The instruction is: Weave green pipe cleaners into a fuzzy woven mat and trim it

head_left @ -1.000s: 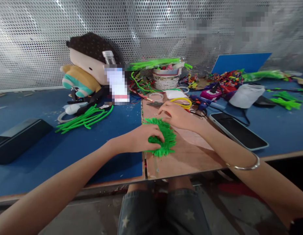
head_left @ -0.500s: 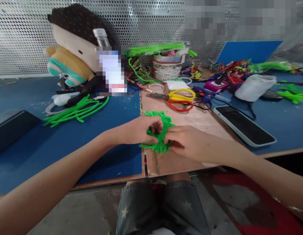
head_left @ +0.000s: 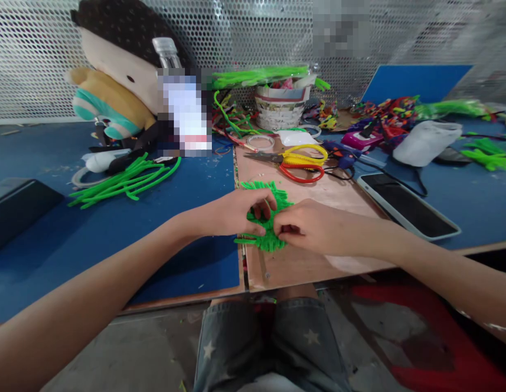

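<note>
A small mat of green pipe cleaners, fuzzy with short ends sticking out, lies on the light wooden board in front of me. My left hand is over its left side, with curled fingers and thumb pressing on it. From the right, my right hand has its thumb and fingertips pinched together at the mat's right edge. The strands between those fingertips are mostly hidden. Beyond the mat lie scissors with yellow and red handles. A loose bundle of green pipe cleaners rests on the blue tabletop at left.
A phone lies right of the board, near a white cup-like object. Behind stand a woven basket, a plush toy and a bottle. A dark box-shaped object sits at far left.
The fingers of my right hand have drawn closer together at the mat's right edge. My left hand stays in about the same place on it. The camera view has shifted slightly.
</note>
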Available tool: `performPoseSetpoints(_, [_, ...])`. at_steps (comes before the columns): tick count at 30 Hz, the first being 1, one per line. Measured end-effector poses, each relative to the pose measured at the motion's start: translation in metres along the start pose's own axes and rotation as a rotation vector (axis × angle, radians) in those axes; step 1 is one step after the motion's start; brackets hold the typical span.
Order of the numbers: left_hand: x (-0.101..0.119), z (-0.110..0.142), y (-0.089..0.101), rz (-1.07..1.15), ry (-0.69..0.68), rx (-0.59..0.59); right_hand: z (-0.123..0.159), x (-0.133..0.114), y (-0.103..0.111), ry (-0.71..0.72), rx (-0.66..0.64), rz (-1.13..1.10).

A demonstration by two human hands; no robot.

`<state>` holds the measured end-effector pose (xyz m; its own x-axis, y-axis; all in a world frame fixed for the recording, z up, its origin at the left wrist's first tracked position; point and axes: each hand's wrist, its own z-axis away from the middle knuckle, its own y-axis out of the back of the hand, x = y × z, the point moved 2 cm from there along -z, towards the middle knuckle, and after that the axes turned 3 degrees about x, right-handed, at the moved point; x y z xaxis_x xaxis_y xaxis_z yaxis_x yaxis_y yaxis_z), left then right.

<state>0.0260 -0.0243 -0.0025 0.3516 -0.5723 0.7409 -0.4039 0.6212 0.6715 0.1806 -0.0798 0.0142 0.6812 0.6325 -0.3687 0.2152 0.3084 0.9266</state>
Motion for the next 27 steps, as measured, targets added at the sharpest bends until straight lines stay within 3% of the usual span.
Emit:
performPoseSetpoints(8, [-0.003,-0.001,-0.001,0.044,-0.016,0.002,-0.015,-0.014,0.01,-0.067,-0.172,0.202])
performPoseSetpoints(12, [-0.003,-0.002,-0.002,0.055,-0.011,-0.001,-0.02,-0.021,0.006,-0.105,-0.317,0.371])
performPoseSetpoints(18, [-0.003,-0.005,-0.002,0.088,0.005,-0.034,-0.018,-0.009,-0.01,0.033,-0.152,0.374])
performPoseSetpoints(23, [-0.005,-0.004,-0.002,0.106,0.022,-0.031,-0.018,-0.012,0.008,-0.007,-0.18,0.2])
performPoseSetpoints(27, [-0.003,-0.004,-0.001,0.105,0.024,-0.033,-0.022,-0.019,0.018,-0.054,-0.224,0.239])
